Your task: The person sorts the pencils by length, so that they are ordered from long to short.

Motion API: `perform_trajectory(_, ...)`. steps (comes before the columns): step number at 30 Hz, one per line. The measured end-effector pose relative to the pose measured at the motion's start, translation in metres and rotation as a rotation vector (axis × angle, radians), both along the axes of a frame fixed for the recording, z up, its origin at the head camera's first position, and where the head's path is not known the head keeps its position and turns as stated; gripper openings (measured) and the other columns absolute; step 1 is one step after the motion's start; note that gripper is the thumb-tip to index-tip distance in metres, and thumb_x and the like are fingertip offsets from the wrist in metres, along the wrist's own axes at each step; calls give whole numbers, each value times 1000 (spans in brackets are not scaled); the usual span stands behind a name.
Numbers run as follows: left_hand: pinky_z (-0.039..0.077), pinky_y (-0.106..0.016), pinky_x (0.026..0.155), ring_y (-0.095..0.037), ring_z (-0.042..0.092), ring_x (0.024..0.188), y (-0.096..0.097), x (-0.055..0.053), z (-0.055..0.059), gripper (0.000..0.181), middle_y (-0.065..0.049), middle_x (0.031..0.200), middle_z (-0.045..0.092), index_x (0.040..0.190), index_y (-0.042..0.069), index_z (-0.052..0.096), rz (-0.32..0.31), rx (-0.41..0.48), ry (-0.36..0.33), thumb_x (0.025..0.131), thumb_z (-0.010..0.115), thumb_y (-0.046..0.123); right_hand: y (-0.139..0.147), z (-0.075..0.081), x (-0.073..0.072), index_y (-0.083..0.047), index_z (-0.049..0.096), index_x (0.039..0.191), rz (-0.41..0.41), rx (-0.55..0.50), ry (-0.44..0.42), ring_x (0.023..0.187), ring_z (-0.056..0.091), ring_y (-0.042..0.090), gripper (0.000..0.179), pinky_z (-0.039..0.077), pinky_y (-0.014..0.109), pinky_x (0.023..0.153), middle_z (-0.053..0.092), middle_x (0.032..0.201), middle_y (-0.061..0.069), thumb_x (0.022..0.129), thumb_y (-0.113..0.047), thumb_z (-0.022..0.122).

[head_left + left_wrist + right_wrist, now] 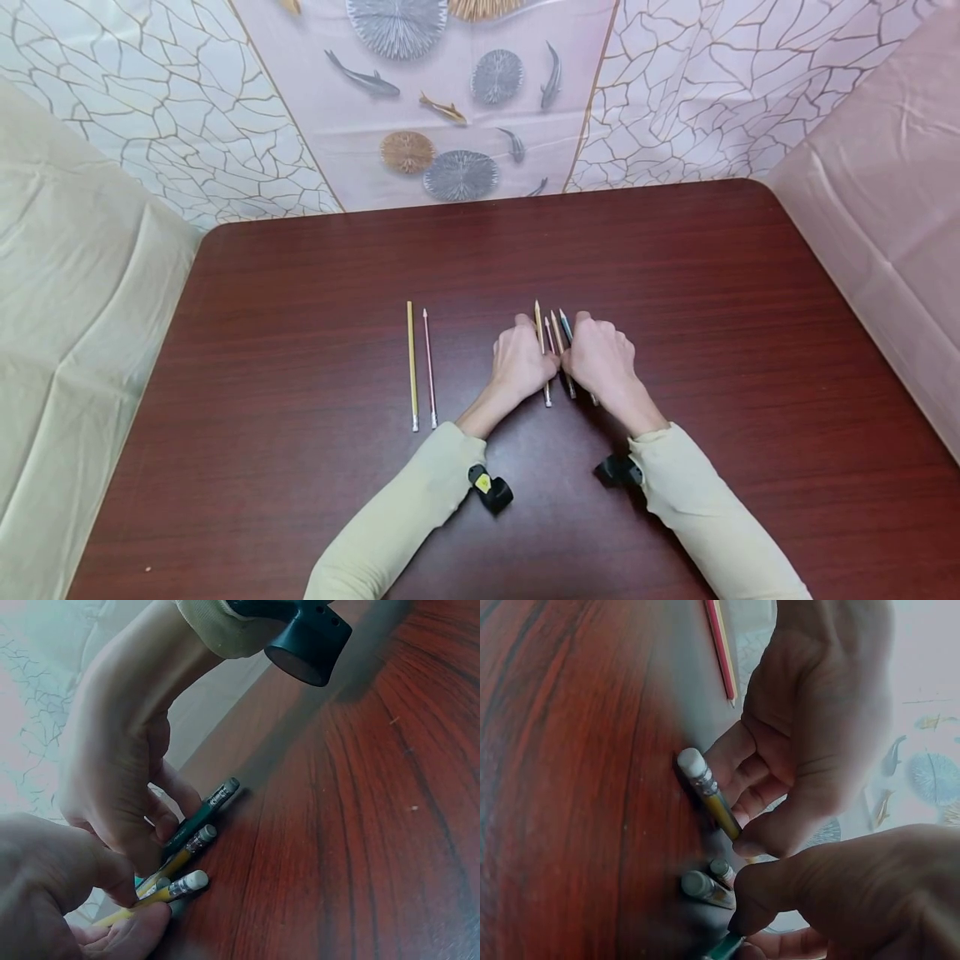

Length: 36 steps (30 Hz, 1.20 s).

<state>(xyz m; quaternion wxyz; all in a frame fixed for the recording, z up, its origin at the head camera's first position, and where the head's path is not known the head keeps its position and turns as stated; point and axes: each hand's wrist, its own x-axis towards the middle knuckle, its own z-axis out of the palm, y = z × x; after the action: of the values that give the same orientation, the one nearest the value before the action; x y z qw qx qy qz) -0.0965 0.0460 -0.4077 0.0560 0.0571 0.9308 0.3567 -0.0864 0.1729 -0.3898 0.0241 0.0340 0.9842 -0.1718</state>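
Observation:
Both hands meet over a small group of pencils lying on the table. My left hand [521,360] pinches a yellow pencil [156,895] with a white eraser between thumb and fingers. Close beside it, my right hand [606,360] holds a dark green pencil [190,827], thumb and fingers at its sides. Another yellow pencil [178,861] lies between these two, along with a thin red pencil [549,327] partly covered by the hands. The sharpened tips point toward the far side, the erasers toward the person.
Left of the hands, a yellow pencil [412,367] and a red pencil [430,368] lie side by side. The dark red-brown table [300,500] runs back to a patterned cloth [465,100], with pale padded surfaces [67,333] on either side.

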Motion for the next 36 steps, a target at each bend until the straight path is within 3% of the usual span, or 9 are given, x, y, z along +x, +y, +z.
perform_trajectory(8, 52, -44, 70, -34, 65, 79, -4, 1, 2, 41, -11, 78, 64, 109, 5, 56, 16, 27, -1, 76, 78, 15, 1, 1, 1, 2, 55, 94, 3, -28, 19, 74, 64, 51, 45, 49, 59, 63, 64, 85, 30, 75, -29, 82)
perform_trajectory(14, 51, -43, 71, -34, 65, 80, -6, 1, 3, 43, -13, 83, 67, 112, 5, 56, 29, 52, 0, 74, 77, 13, 3, 3, 3, -3, 53, 87, 12, -52, 51, 71, 63, 50, 31, 49, 59, 62, 63, 80, 26, 73, -17, 77)
perform_trajectory(36, 51, -35, 66, -28, 67, 74, -18, 3, 9, 46, -1, 62, 59, 113, 8, 54, 40, 88, -64, 75, 77, 13, 7, 14, 5, -4, 58, 97, 69, -151, 22, 68, 61, 37, 28, 47, 52, 59, 62, 73, 12, 74, -12, 70)
